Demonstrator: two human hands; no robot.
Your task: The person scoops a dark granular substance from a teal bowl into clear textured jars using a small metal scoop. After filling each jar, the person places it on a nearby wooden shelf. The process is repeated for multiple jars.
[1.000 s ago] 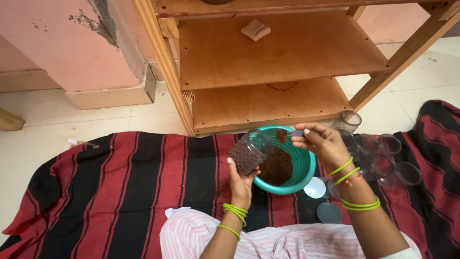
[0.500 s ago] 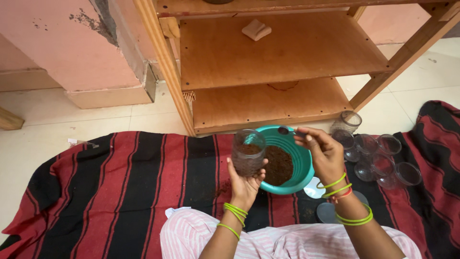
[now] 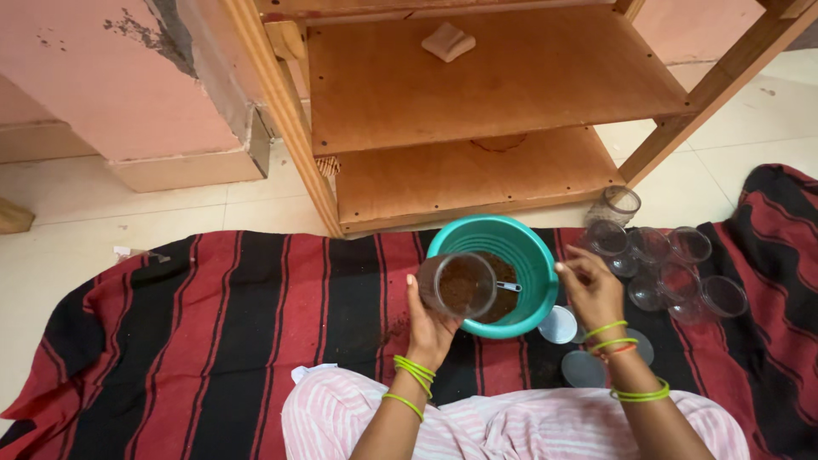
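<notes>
Over the teal bowl (image 3: 532,255), your left hand (image 3: 428,328) grips a clear jar (image 3: 456,285) of brown powder; your right hand (image 3: 590,285), fingers loosely curled and holding nothing, hovers beside the rim, spoon (image 3: 508,287) inside.

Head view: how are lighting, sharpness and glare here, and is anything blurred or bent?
Head view: even, soft daylight with faint shadows; the clear jar in the left hand and the teal bowl are sharp; the right hand is slightly soft at the fingertips; small highlights on the empty jars; the wooden shelf posts splay outward, as with a wide lens.
</notes>
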